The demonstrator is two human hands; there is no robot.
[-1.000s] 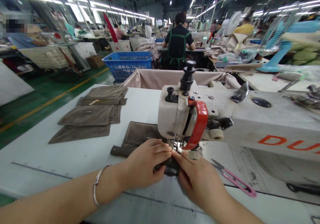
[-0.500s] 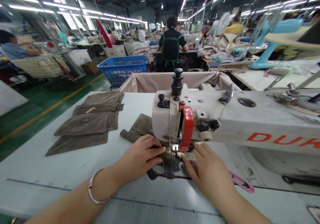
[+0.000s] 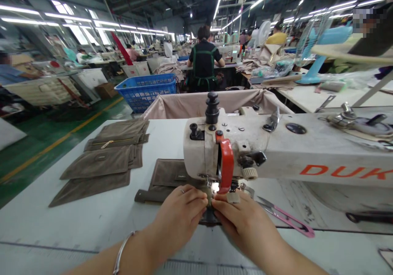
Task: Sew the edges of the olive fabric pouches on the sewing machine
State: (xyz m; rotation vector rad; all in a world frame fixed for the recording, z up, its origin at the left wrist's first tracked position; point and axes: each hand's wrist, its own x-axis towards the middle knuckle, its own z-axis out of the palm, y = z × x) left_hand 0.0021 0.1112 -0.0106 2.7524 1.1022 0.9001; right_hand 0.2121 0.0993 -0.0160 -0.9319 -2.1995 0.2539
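A white sewing machine [image 3: 276, 152] with a red guard [image 3: 226, 166] stands on the white table [image 3: 46, 221]. A brown fabric piece [image 3: 166, 174] lies under its head, reaching left. My left hand [image 3: 179, 215] and my right hand [image 3: 242, 221] meet fingertip to fingertip in front of the needle, both pinching the near edge of that fabric. A metal bracelet sits on my left wrist.
Pink thread snips [image 3: 285, 217] lie right of my right hand. A stack of brown fabric pieces [image 3: 104, 160] sits at the left of the table. A cloth bin [image 3: 196, 103] hangs behind the table, a blue crate [image 3: 147, 90] beyond it. A seated person [image 3: 204, 64] works farther back.
My hands spread apart beside the needle half a second ago and have now come back together at the fabric's edge. The fabric lies squarer under the machine head.
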